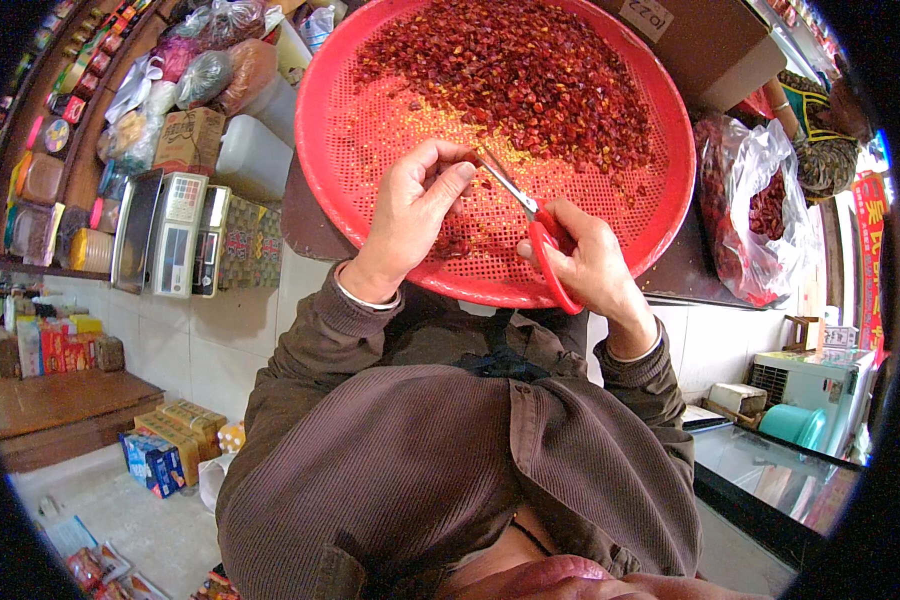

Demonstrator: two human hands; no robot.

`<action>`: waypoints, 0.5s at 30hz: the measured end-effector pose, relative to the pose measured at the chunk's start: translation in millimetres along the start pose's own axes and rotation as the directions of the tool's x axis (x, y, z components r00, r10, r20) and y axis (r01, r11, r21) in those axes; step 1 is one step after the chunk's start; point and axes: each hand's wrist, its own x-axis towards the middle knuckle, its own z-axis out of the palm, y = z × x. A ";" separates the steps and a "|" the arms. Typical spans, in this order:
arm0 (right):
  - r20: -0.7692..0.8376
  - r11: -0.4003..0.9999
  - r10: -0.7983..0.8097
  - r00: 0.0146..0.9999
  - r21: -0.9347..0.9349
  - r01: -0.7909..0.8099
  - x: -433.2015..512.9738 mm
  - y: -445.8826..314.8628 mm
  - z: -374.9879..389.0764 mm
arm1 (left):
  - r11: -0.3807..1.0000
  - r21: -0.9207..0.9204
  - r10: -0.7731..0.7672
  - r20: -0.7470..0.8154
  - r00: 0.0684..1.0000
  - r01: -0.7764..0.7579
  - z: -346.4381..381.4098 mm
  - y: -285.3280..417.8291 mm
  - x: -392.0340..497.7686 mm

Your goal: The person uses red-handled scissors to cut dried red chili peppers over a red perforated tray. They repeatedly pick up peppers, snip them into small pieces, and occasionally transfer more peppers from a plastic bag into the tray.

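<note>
Red-handled scissors [547,251] are in my right hand [589,251], with my fingers through the handle loops. Their metal blades point up and left and look nearly closed. The blade tips lie close to the fingertips of my left hand [412,214], whose thumb and forefinger are bent towards each other. Whether a small piece is pinched there cannot be made out. Both hands are above a round red plastic sieve tray [334,180]. Cut dried red chili pieces [525,82] are heaped over its far side. Yellow seeds [435,124] and a few chili bits are scattered nearer me.
Right of the tray, a clear plastic bag [769,214] holds dried red chilies, with another person's arm [780,109] behind it. A cardboard box [697,49] stands at the far right. Scales [176,232], a white plastic container [255,157] and bagged goods [225,71] line the left.
</note>
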 end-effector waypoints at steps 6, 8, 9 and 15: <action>-0.005 0.994 -0.043 0.999 -0.104 0.042 0.2 -3.4 -0.5 | 0.999 -0.046 0.019 0.013 1.000 -0.018 0.7 0.4 -0.1; -0.008 0.992 -0.052 0.999 -0.116 0.050 0.2 -1.1 0.4 | 0.999 -0.033 0.024 0.021 0.999 -0.023 0.9 0.3 0.1; -0.009 0.991 -0.057 0.998 -0.123 0.055 0.3 -0.2 0.6 | 0.999 -0.031 0.027 0.023 0.999 -0.026 1.1 0.6 0.1; -0.006 0.991 -0.048 0.999 -0.127 0.047 0.2 -2.0 0.4 | 0.999 0.010 0.040 0.018 0.999 -0.041 1.9 -0.7 -0.4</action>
